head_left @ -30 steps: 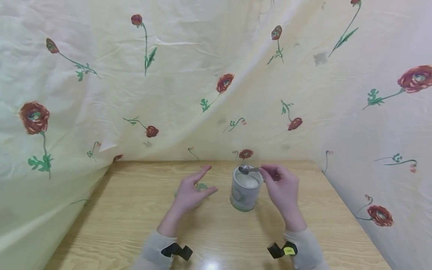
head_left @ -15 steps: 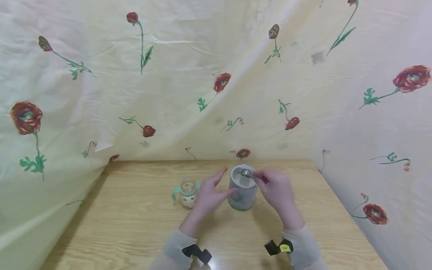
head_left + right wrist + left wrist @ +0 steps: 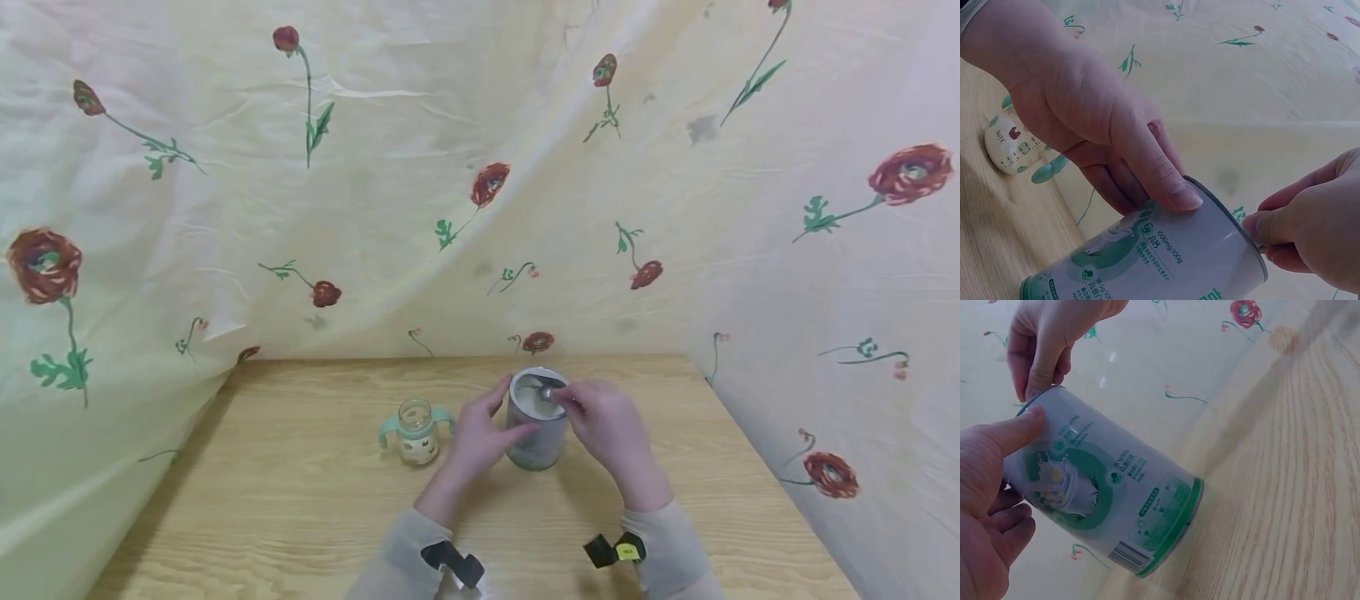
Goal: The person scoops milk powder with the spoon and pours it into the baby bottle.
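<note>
A white and green milk powder can (image 3: 536,450) stands open on the table, pale powder (image 3: 527,398) visible inside. My left hand (image 3: 478,433) holds it near the rim, thumb on the near side and fingers round the far-left side. With thumb and fingertips my right hand (image 3: 611,429) pinches a small metal spoon (image 3: 547,393), whose bowl is inside the can's mouth. In the left wrist view, the printed can (image 3: 1110,487) stands between both hands; the right hand (image 3: 1054,337) is at its rim and hides the spoon.
Left of the can stands a lidless clear baby bottle (image 3: 417,442) with mint-green handles. The wooden table (image 3: 300,500) ends at the back against a flower-printed cloth (image 3: 390,208), which also hangs along both sides.
My left hand has moved right, from in front of the bottle to the can, and takes hold of it. My right hand has lowered the spoon from above the rim into the can.
</note>
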The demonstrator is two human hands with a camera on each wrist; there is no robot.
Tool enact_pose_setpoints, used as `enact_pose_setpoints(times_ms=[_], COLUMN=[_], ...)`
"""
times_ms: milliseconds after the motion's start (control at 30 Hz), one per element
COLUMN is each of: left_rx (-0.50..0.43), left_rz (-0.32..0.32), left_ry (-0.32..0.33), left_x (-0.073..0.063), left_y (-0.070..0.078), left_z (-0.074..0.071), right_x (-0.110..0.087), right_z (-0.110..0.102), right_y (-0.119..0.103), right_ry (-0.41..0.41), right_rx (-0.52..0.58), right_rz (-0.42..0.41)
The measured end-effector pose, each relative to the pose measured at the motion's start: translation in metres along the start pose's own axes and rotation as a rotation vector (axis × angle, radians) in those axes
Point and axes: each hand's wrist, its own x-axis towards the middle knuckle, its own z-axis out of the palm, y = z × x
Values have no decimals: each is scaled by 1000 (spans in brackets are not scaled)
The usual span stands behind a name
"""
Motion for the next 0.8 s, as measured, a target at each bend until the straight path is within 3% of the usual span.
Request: enact_pose_setpoints(times_ms=[333, 600, 800], left_rx=[-3, -11, -18], left_rz=[-12, 13, 7], left_ry=[0, 21, 17], left_x=[-1, -1, -1], left_y=[-1, -3, -3], left_z=[1, 6, 8], right_x=[-1, -1, 0], right_z=[3, 3, 2], right_y=[-1, -3, -6], right_ry=[-26, -75, -146], right_rx=[-7, -14, 24], right_rz=[13, 52, 159])
